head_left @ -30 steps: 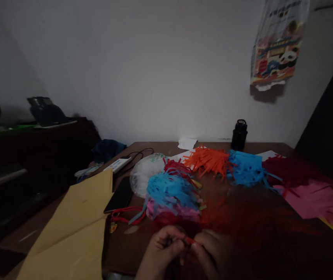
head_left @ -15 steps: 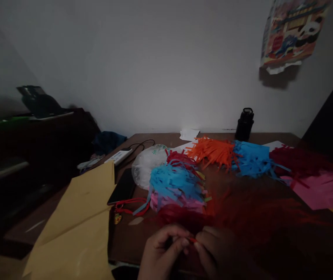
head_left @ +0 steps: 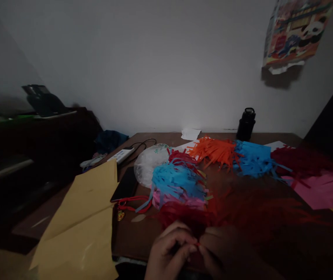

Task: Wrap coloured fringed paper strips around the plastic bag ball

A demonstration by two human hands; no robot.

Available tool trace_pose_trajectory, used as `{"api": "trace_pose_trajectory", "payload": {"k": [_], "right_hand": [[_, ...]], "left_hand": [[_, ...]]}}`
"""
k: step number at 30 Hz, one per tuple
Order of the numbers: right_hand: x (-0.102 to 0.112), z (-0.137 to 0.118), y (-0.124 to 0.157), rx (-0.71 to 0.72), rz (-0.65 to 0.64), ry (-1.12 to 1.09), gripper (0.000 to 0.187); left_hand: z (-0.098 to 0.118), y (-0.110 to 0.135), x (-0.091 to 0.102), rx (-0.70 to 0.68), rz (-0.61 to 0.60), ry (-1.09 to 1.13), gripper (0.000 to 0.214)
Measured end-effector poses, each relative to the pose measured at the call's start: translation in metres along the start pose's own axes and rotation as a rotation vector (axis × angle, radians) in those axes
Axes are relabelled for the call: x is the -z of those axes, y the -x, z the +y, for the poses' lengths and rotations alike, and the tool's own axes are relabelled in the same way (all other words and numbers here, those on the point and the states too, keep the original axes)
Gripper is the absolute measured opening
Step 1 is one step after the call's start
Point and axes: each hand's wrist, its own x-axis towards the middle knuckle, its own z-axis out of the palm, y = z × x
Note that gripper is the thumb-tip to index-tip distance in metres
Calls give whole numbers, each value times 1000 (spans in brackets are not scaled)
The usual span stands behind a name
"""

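At the near edge of the table, my left hand (head_left: 170,247) pinches a small bit of red paper strip (head_left: 197,244) between thumb and fingers. My right hand (head_left: 219,245), dim in shadow, grips the same strip from the other side, and the fingertips of both hands nearly meet. Most of the strip is hidden by the fingers. Just beyond the hands lies dark red fringed paper (head_left: 184,214). Behind it, blue fringed paper (head_left: 178,181) rests on pink fringed paper (head_left: 166,199).
Orange fringe (head_left: 214,151), a blue fringed sheet (head_left: 254,155) and a pink sheet (head_left: 315,190) lie farther back and right. A black bottle (head_left: 246,124) stands near the wall. Left are a brown paper sheet (head_left: 81,217), a dark phone-like slab (head_left: 125,184) and a red cord (head_left: 137,204).
The whole view has shifted slightly. Both hands sit a little farther right in the picture, still pinched together on the red strip. The papers on the table lie as before.
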Motion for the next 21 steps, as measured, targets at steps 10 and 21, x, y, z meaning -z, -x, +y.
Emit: {"api": "trace_pose_trajectory", "payload": {"k": [10, 21], "right_hand": [[4, 3, -4, 91, -84, 81, 41], [-3, 7, 3, 56, -87, 102, 27]], "left_hand": [[4, -4, 6, 125, 39, -50, 11], [7, -2, 10, 202, -136, -106, 21]]}}
